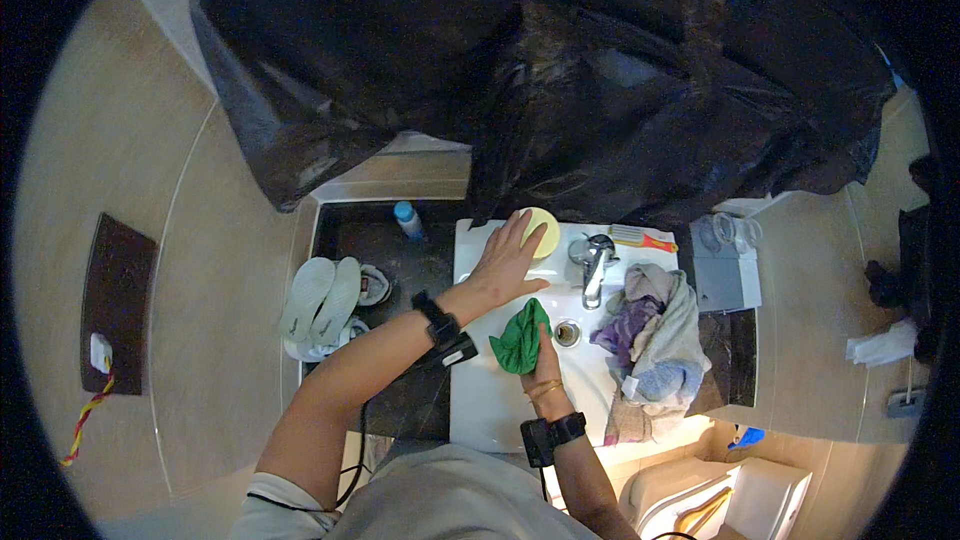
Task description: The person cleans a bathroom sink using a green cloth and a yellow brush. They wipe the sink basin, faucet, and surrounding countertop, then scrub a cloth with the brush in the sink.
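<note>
In my right hand [548, 366] is a bunched green cloth [520, 337], held over the white washbasin [480, 420] to the left of the drain [568, 333]. My left hand [501, 259] reaches to the back left of the basin with its fingers spread. Its fingertips lie over a round pale-yellow lid or tub [549, 232]; whether they press on it I cannot tell. A chrome faucet [595, 270] stands to the right of both hands. Over the basin's right side lies a heap of grey, purple and blue cloths [664, 322].
A brush with an orange handle [643, 238] lies behind the faucet. On the dark counter at left are a blue-capped bottle [408, 220], pale insoles [309, 300] and a shoe [375, 285]. Black plastic sheeting [600, 90] hangs at the back. A toilet [697, 495] is at lower right.
</note>
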`<act>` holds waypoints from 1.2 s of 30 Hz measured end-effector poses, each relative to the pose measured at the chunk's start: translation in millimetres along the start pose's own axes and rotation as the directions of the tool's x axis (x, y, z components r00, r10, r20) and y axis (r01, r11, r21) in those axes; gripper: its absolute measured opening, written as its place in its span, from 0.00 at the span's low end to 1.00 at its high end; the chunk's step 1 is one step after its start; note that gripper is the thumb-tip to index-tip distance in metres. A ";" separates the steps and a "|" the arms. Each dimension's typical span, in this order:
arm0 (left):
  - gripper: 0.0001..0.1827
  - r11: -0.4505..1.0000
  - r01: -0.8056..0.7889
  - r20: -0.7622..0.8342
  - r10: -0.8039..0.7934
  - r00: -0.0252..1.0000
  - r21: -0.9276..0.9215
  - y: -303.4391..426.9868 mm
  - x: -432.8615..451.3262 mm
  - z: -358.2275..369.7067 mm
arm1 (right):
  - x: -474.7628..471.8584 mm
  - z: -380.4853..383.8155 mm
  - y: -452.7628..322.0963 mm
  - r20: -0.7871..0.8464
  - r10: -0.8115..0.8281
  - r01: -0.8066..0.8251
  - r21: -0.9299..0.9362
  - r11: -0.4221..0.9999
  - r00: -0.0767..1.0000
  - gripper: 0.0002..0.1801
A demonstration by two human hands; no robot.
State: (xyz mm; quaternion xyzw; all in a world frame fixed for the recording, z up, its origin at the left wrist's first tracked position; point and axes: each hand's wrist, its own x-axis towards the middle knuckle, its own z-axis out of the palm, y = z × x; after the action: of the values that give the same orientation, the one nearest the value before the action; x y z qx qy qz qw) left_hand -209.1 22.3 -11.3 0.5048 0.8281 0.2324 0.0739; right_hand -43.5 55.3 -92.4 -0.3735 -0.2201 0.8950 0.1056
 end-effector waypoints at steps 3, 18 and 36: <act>0.42 0.991 0.126 0.047 -0.125 0.991 -0.033 -18.8 -43.4 -16.1 | 2.1 12.7 11.3 0.021 0.030 -0.029 -0.053 0.998 0.999 0.24; 0.31 0.841 0.421 -0.225 -0.508 0.832 -0.340 -91.7 -253.6 30.7 | 10.6 34.4 27.8 0.142 0.074 -0.035 -0.261 0.965 0.987 0.23; 0.34 0.722 0.492 -0.099 -0.606 0.790 -0.487 -84.8 -211.3 72.2 | 0.9 28.1 38.7 0.017 0.033 -0.028 -0.232 0.972 0.999 0.24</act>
State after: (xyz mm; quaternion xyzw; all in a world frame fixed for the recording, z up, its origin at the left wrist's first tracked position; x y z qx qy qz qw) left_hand -150.0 -171.6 -137.7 0.1707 0.8693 0.4406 0.1452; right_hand -65.2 12.6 -93.7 -0.3775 -0.3184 0.8684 0.0453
